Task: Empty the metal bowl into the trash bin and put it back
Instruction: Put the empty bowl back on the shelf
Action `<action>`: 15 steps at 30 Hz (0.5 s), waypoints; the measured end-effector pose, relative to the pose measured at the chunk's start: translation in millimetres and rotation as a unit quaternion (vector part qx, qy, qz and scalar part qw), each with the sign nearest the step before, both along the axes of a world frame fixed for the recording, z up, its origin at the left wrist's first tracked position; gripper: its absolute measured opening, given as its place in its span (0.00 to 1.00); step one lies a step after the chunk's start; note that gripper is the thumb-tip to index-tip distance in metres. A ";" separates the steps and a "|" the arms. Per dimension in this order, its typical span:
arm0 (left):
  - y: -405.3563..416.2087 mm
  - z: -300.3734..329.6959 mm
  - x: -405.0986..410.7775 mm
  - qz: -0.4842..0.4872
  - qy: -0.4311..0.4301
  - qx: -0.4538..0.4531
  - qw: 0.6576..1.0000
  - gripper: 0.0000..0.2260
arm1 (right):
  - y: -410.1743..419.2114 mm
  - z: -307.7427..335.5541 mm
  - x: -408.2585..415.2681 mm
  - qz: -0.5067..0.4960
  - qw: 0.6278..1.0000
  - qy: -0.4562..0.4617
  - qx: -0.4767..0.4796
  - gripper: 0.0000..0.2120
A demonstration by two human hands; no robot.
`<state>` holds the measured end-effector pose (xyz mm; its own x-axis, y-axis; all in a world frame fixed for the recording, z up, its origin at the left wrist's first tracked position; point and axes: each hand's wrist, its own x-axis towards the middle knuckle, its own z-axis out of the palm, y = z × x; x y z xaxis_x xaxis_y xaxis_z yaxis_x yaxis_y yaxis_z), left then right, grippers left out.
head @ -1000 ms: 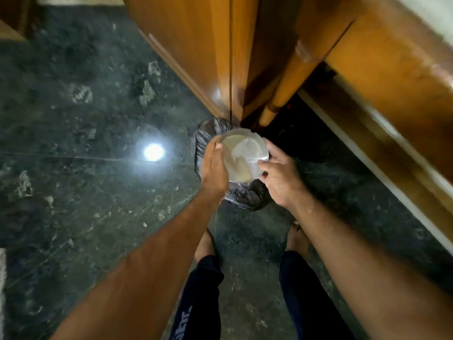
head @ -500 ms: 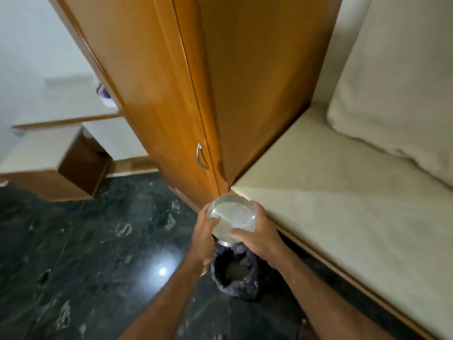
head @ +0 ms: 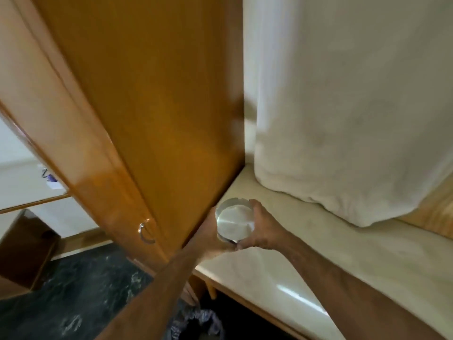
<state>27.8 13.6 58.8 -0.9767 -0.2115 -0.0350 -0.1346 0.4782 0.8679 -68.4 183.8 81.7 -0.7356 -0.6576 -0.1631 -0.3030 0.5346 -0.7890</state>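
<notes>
Both hands are holding the metal bowl [head: 234, 223] over the near corner of the cream-topped bench [head: 318, 253], right beside the wooden wardrobe [head: 152, 119]. The right hand [head: 261, 228] is curling round the bowl's far and right wall, thumb and fingers pressing on the rim; the left hand [head: 208, 238] is cupping the wall nearest the wardrobe, its fingers mostly hidden behind the bowl. Whether the base is touching the bench top I cannot tell.

The bowl is a small round vessel of thin polished steel, straight-walled and flat-bottomed, with a bright, mirror-like inside that looks bare of contents. I judge it to be light and stiff, unlikely to dent in handling, but smooth enough to slide in a loose grip, so holding it across the rim on two opposite sides, as here, seems the sound choice.

The bench top is looking hard, glossy and pale, so the bowl could skate or clatter on it. A thick off-white cushion [head: 343, 106], soft and slightly nubbly, is leaning behind the bowl. The wardrobe is lacquered amber wood with a curved metal handle [head: 145, 233]. Below the bench edge, the trash bin [head: 196, 325] with its crinkled dark liner is standing on dark veined stone floor [head: 73, 290].
</notes>
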 end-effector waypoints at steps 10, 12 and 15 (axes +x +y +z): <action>30.2 -66.5 -43.4 0.046 -0.137 -0.102 0.984 0.47 | 33.5 -58.7 -37.0 -0.007 0.995 0.039 0.087 0.52; 27.3 -73.8 -45.3 0.047 -0.149 -0.112 0.981 0.48 | 30.9 -70.3 -37.9 -0.012 0.993 0.044 0.111 0.53; 23.3 -85.1 -46.8 0.022 -0.166 -0.121 0.978 0.48 | 26.7 -85.2 -36.0 -0.016 0.991 0.053 0.121 0.51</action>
<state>-18.9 36.8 -26.2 -0.9101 -0.2937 -0.2922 -0.4143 0.6520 0.6350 -104.5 210.6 -3.5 -0.7766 -0.5844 -0.2351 -0.3566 0.7155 -0.6008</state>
